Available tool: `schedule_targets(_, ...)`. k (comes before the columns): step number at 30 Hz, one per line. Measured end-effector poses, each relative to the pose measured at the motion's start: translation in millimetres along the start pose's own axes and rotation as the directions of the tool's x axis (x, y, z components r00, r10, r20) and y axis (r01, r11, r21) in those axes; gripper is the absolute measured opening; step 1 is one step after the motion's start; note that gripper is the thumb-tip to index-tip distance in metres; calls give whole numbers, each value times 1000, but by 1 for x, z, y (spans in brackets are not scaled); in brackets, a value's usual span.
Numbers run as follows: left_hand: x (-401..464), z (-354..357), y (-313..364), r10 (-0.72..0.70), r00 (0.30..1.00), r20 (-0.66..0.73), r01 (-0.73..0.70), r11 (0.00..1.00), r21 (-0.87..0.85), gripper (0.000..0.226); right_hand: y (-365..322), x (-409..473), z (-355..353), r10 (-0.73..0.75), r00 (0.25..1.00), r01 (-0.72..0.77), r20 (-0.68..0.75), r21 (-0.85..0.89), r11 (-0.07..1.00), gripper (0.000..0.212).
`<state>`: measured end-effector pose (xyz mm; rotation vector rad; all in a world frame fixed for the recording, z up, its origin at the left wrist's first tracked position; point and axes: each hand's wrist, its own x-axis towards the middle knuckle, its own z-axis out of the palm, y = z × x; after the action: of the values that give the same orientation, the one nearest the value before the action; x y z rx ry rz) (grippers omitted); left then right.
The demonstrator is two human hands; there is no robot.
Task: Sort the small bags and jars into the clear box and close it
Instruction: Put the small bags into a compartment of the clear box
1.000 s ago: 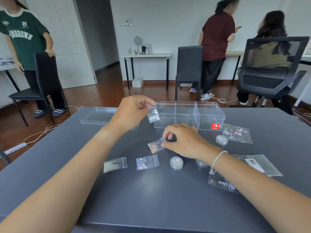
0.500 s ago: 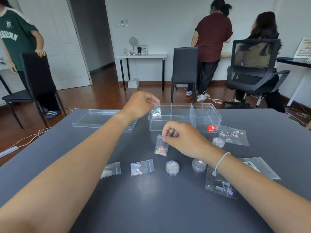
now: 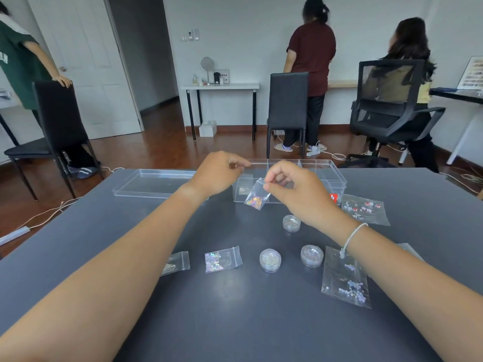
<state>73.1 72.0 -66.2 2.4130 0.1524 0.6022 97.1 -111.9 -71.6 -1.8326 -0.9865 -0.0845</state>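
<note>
The clear divided box stands at the far middle of the dark table. My left hand hovers over its left compartment, fingertips pinched with nothing seen in them. A small bag lies inside that compartment. My right hand pinches the top of a small bag of iridescent flakes, hanging just in front of the box. Three round jars and two small bags lie on the table.
The box's clear lid lies left of the box. Two larger bags lie at the right. Beyond the table are black chairs, an office chair and three people. Cables run across the floor at left.
My left hand carried its bag over the box, and a bag now lies in the left compartment. My right hand lifted the iridescent bag off the table toward the box.
</note>
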Motion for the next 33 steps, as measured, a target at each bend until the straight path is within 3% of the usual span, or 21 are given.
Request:
schedule_targets(6,-30,-28,-1,102,994,-39,-102,995,18,21,0,29,-8,-41,988,39,-146,-19,999,18)
schedule_targets(10,-62,-50,-9,10,1000,25,-8,995,-95,15,3,52,-2,-18,978,4,-208,-67,998,10)
schedule_targets(13,-83,-65,-16,-66,985,158,89,986,-139,14,4,66,6,5,977,-30,-212,-115,993,15)
schedule_targets(18,-106,-82,-26,-140,862,487,190,980,-55,15,8,80,18,92,988,-120,-126,-241,963,18)
schedule_targets(22,-110,-87,-27,-174,764,622,193,980,37,25,6,83,21,152,988,-143,-3,-348,926,21)
schedule_targets(27,-113,-91,-26,-212,674,708,157,977,142,36,1,82,26,228,968,-162,101,-438,884,22)
schedule_targets(33,-112,-87,-26,-193,687,700,120,981,153,30,-4,78,27,284,946,-173,158,-497,850,25)
